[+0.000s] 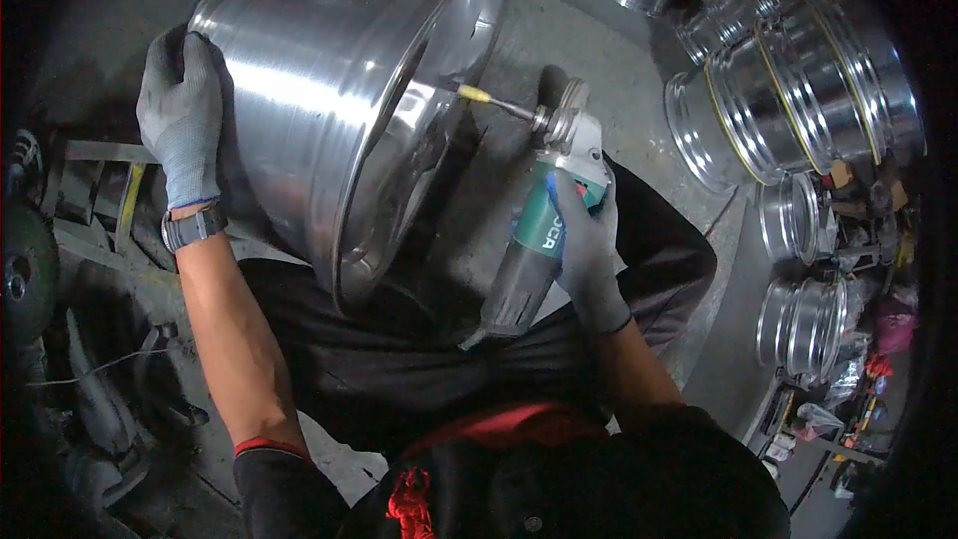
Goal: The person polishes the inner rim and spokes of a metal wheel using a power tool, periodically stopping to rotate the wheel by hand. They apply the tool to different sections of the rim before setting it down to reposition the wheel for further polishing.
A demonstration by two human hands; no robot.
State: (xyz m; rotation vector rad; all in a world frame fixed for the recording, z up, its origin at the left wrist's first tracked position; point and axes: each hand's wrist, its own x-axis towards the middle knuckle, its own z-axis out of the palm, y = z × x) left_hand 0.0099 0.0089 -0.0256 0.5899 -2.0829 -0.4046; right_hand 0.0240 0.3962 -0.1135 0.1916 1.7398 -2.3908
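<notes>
A large shiny metal wheel rim (299,90) lies on its side in front of me, its spoked face turned to the right. My left hand (183,105), in a grey glove, grips the rim's left edge with the fingers curled over it. Wrapped around the body of a green and grey angle grinder (521,274) is my gloved right hand (591,250). From the grinder's head a thin shaft (514,108) with a yellow sleeve points left, and its tip reaches into the opening of the spoked face.
Several polished wheel rims (783,90) are stacked at the right, with smaller ones (801,329) below them. A metal frame (105,152) stands on the left near a dark round wheel (25,279). Assorted clutter lines the far right.
</notes>
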